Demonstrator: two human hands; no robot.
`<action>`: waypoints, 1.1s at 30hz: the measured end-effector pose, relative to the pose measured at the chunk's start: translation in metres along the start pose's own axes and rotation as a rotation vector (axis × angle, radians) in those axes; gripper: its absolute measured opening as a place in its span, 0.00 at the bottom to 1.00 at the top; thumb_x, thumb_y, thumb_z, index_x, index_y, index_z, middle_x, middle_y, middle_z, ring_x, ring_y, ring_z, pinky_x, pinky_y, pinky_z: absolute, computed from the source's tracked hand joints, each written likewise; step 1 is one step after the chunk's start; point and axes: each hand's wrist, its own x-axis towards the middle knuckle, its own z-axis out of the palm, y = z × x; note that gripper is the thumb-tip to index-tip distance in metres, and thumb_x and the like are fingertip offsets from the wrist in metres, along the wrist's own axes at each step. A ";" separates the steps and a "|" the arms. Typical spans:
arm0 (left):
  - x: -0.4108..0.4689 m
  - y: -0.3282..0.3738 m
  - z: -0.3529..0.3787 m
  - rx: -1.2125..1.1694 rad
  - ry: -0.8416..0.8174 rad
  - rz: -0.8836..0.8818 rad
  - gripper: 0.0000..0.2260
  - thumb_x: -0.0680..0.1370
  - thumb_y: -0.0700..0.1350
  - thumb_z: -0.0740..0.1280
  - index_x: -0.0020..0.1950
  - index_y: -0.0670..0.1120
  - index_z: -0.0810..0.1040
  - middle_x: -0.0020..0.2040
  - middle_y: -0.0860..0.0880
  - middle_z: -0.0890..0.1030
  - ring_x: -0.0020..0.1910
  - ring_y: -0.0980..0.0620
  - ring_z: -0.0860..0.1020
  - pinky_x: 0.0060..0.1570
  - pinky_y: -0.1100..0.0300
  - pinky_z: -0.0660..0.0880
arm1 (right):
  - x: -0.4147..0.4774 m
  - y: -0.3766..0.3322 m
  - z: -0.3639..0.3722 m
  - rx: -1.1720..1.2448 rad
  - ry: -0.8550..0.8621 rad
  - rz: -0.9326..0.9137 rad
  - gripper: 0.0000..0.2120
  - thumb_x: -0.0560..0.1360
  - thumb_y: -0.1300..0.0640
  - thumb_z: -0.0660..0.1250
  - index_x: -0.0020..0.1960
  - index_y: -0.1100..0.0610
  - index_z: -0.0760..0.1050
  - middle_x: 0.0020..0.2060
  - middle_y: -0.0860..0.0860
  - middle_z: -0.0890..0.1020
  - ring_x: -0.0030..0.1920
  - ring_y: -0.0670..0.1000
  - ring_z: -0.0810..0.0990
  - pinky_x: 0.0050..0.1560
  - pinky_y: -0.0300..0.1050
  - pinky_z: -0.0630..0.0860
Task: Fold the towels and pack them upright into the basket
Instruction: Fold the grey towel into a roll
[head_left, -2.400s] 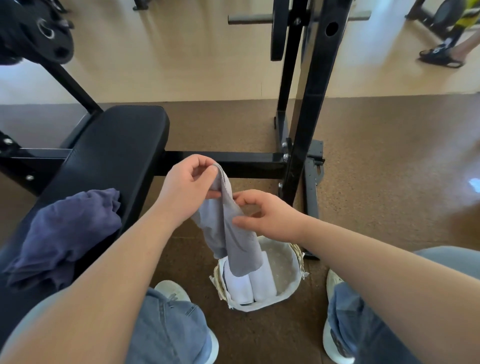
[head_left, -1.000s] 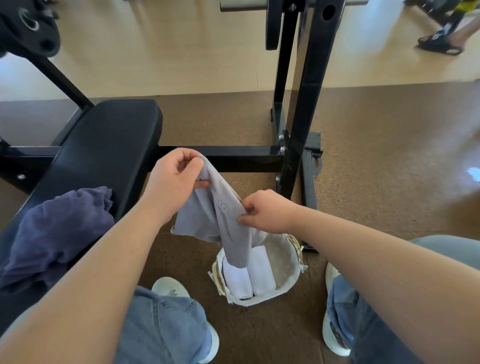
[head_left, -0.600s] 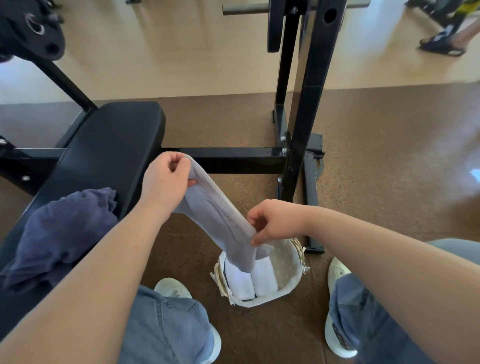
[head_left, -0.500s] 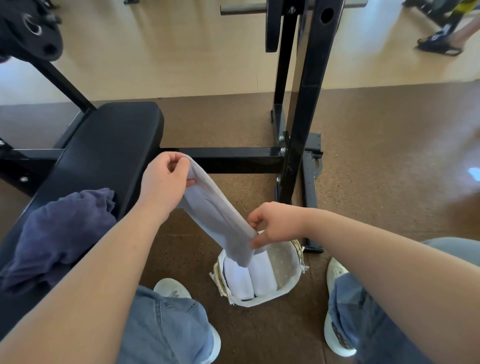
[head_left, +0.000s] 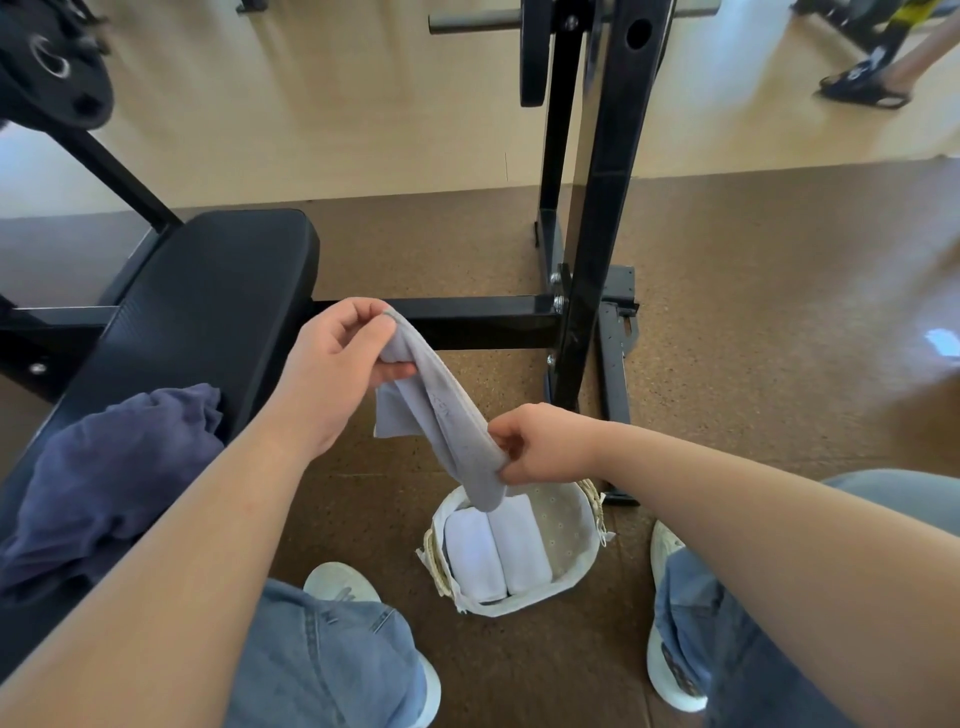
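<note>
Grey towel (head_left: 441, 415) stretches between our left hand (head_left: 337, 364) and right hand (head_left: 540, 447), both pinching it above the basket (head_left: 582, 525) holding two white rolls (head_left: 493, 551).

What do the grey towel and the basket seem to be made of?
Grey towel: soft matte cloth, perhaps cotton or microfibre; it hangs limp and creases. Basket: seemingly braided straw or rope, pale twisted strands showing at its rim, lined with a dotted off-white fabric liner.

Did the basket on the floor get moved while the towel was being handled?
No. The basket still sits by the near end of the rack foot, as before.
</note>
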 end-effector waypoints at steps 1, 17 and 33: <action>0.000 0.000 0.000 -0.008 -0.005 -0.006 0.07 0.85 0.42 0.61 0.56 0.51 0.78 0.52 0.51 0.79 0.56 0.48 0.81 0.53 0.52 0.83 | 0.000 -0.001 0.000 0.014 0.001 -0.015 0.10 0.75 0.52 0.75 0.54 0.54 0.81 0.47 0.49 0.82 0.50 0.52 0.81 0.57 0.55 0.82; 0.002 0.000 -0.002 0.068 0.105 0.046 0.07 0.85 0.44 0.62 0.55 0.55 0.78 0.51 0.55 0.80 0.51 0.56 0.82 0.44 0.62 0.82 | 0.004 0.003 0.005 -0.072 0.040 0.037 0.12 0.79 0.52 0.70 0.60 0.56 0.82 0.51 0.52 0.84 0.51 0.53 0.83 0.57 0.53 0.83; -0.004 0.004 -0.006 -0.047 -0.079 0.037 0.08 0.85 0.41 0.62 0.54 0.51 0.79 0.48 0.54 0.80 0.53 0.51 0.82 0.51 0.52 0.83 | 0.014 0.005 0.016 -0.156 -0.109 0.029 0.17 0.81 0.47 0.67 0.64 0.56 0.81 0.63 0.50 0.79 0.56 0.52 0.80 0.62 0.53 0.79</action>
